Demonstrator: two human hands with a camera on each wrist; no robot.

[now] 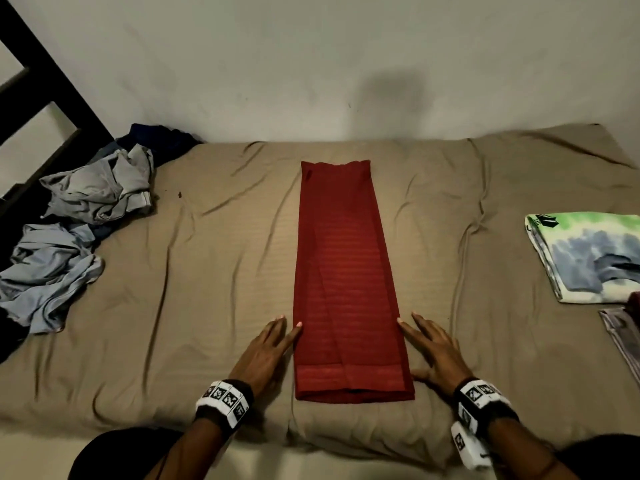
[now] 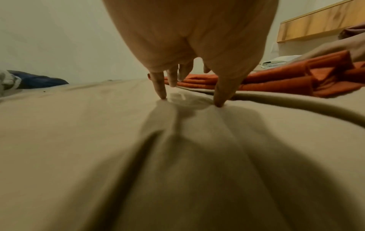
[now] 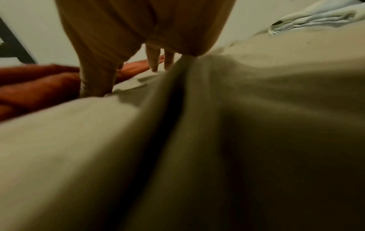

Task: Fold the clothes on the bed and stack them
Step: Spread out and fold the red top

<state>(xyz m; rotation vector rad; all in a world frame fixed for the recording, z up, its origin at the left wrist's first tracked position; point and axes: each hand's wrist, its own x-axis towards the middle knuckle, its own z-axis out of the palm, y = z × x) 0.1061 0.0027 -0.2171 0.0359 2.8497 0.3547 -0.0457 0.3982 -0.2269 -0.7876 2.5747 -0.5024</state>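
head view: red garment (image 1: 348, 282) folded to a long strip mid-bed (image 1: 207, 306); left hand (image 1: 266, 355) and right hand (image 1: 436, 355) flat, fingers straight, flanking its near end, pinching nothing. best to lift the near hem evenly toward the far end. counted: one strip, one unfolded pile (image 1: 76, 216), one folded tie-dye shirt (image 1: 588, 254).

left wrist: fingertips (image 2: 163, 95) pressing sheet beside red cloth.

right wrist: blurred, fingers down, likewise.

We see bare tan bedsheet (image 1: 214, 271) open on both sides of the long folded red garment (image 1: 346, 271). A heap of crumpled grey and blue clothes (image 1: 69, 220) blocks the left edge, and a folded tie-dye shirt (image 1: 588, 254) takes the right edge.
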